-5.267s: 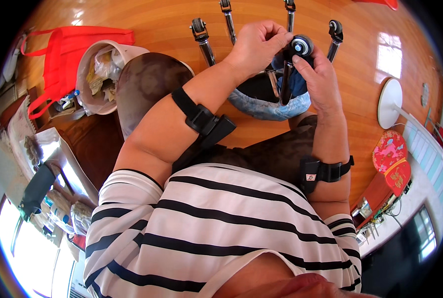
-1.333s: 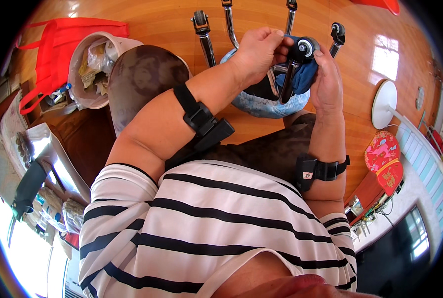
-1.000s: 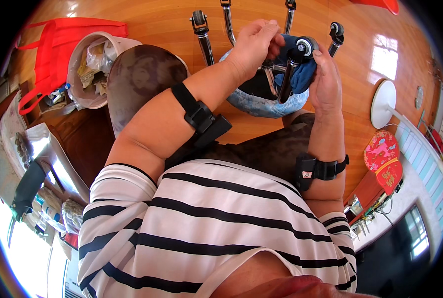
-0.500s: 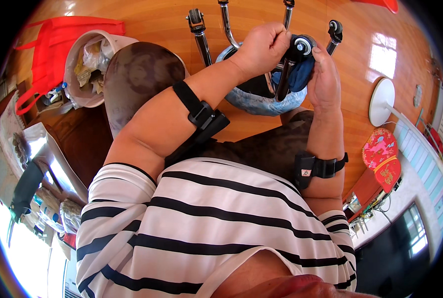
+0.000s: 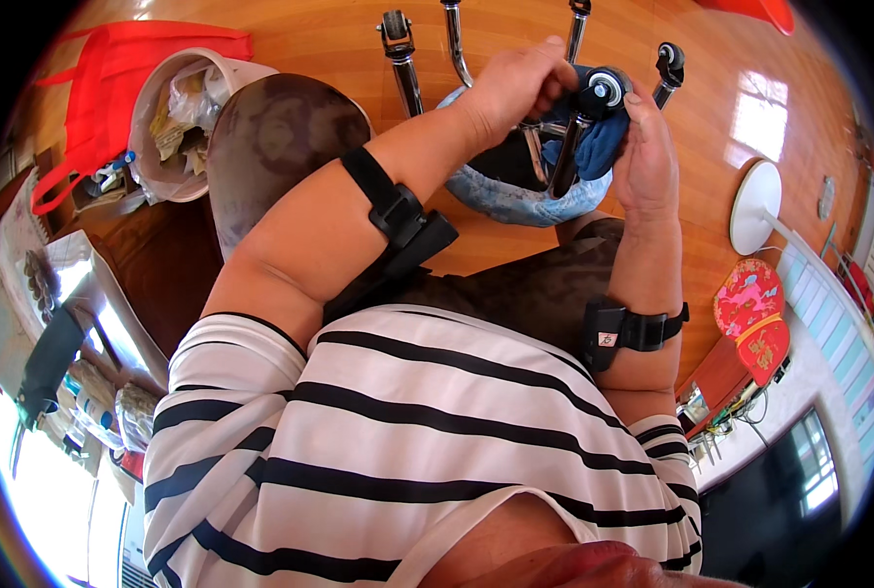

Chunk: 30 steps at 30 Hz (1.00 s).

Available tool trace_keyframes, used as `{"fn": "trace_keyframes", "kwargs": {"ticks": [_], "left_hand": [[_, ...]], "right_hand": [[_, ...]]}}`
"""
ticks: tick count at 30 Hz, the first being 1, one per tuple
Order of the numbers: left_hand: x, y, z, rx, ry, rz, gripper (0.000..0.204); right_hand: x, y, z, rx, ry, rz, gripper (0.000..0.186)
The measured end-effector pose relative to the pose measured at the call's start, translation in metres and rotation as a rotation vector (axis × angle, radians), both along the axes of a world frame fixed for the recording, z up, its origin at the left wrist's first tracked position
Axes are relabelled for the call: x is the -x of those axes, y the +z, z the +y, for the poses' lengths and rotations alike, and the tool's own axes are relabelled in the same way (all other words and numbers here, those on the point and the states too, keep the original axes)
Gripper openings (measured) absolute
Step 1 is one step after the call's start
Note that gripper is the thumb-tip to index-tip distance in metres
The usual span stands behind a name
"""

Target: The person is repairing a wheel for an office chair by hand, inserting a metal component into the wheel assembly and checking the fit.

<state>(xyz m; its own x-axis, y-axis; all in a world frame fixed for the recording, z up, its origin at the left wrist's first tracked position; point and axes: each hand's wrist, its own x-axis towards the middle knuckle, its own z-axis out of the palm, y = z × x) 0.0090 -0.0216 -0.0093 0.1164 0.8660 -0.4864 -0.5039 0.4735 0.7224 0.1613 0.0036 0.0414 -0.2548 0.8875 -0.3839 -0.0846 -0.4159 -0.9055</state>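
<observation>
An upturned stool with chrome legs (image 5: pixel 407 83) and a blue patterned seat cover (image 5: pixel 515 204) is in front of me. One leg points up at me, ending in a black caster (image 5: pixel 601 90) with a pale hub. A dark blue cloth (image 5: pixel 601 147) lies around that caster and hangs beside the leg. My right hand (image 5: pixel 646 162) holds the cloth against the caster's right side, fingertips near the wheel. Just left of the caster, my left hand (image 5: pixel 517 90) is loosely bent with its fingers apart; nothing shows in it. Its fingertips are partly hidden.
To the left stand a bin (image 5: pixel 216 73) with plastic bags in it and a red bag (image 5: pixel 113 83). A dark round-topped seat (image 5: pixel 285 147) is beside my left arm. On the right are a white round disc on a stand (image 5: pixel 755 208) and a red fan (image 5: pixel 750 299).
My left hand has drawn back from the caster to the left and loosened its fingers. The right hand stays at the caster. The whole view has shifted slightly.
</observation>
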Motion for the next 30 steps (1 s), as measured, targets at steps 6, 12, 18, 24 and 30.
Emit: {"fn": "trace_keyframes", "kwargs": {"ticks": [6,12,18,24,30], "left_hand": [[-0.006,0.005,0.003,-0.389,-0.072,0.471,0.037],[-0.002,0.004,0.007,-0.710,0.069,0.943,0.028],[-0.004,-0.004,0.001,-0.657,0.113,0.736,0.025],[0.004,0.009,0.000,-0.135,-0.054,0.117,0.017],[0.005,-0.008,0.002,-0.052,-0.044,-0.215,0.016]], "right_hand": [[-0.002,-0.002,0.000,-0.009,0.030,-0.017,0.037],[-0.004,-0.003,0.002,-0.018,0.046,0.026,0.036],[0.002,-0.002,0.000,-0.030,0.005,-0.022,0.031],[-0.002,-0.003,0.002,-0.033,-0.007,0.007,0.029],[-0.002,-0.002,0.002,-0.011,0.015,0.092,0.029]]}}
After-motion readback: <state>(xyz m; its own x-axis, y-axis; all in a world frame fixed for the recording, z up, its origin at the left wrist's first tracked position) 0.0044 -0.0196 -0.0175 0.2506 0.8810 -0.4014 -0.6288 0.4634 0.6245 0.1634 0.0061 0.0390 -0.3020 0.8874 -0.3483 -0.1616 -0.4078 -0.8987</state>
